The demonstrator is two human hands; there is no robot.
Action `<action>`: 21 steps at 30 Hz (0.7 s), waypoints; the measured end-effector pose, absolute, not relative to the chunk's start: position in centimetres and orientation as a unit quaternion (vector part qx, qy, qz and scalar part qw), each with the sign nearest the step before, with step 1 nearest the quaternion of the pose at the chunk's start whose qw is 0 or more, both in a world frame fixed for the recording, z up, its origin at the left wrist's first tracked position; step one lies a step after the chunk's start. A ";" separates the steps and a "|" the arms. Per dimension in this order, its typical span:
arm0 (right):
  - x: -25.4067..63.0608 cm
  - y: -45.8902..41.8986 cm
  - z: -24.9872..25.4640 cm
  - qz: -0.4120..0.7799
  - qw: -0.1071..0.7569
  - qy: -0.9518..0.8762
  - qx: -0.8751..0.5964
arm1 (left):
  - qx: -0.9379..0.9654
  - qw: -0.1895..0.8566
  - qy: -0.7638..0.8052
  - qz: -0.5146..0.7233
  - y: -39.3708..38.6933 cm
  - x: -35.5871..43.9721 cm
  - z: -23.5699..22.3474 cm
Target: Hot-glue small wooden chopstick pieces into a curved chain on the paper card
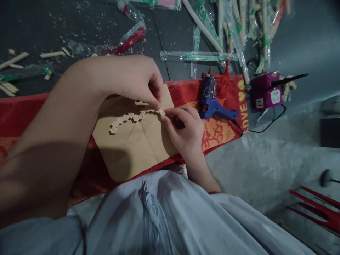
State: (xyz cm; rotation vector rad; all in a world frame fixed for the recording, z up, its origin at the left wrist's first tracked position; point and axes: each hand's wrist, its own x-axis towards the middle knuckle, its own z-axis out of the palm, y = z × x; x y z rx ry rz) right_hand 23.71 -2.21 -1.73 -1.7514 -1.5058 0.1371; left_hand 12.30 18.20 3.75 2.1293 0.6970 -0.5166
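A curved cream strand of small round pieces, clustered like tiny flowers, lies over a tan board with lines drawn on it. My right hand pinches the strand's right end between thumb and finger. From above, my left hand reaches to the same end, its fingertips closed together right beside the strand. Whatever those left fingertips hold is too small or hidden to make out. Under the board is a red and orange towel.
A blue glue gun lies right of my right hand, its cord trailing off the towel. Beyond it stands a purple box-shaped device. Plastic-wrapped sticks, a red-wrapped piece and pale stick offcuts lie on the dark table.
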 end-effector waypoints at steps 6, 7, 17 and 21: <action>23.7 -2.3 -1.7 0.059 0.389 -0.592 -0.703 | 0.842 0.396 0.290 -0.222 17.5 12.6 5.0; 23.7 -2.3 -1.7 0.057 0.388 -0.592 -0.704 | 0.843 0.385 0.298 -0.229 17.4 12.7 5.3; 23.7 -2.3 -1.8 0.047 0.391 -0.595 -0.700 | 0.853 0.356 0.298 -0.237 16.9 12.9 6.0; 23.7 -2.2 -1.8 0.050 0.403 -0.594 -0.695 | 0.846 0.369 0.297 -0.243 16.7 13.1 6.1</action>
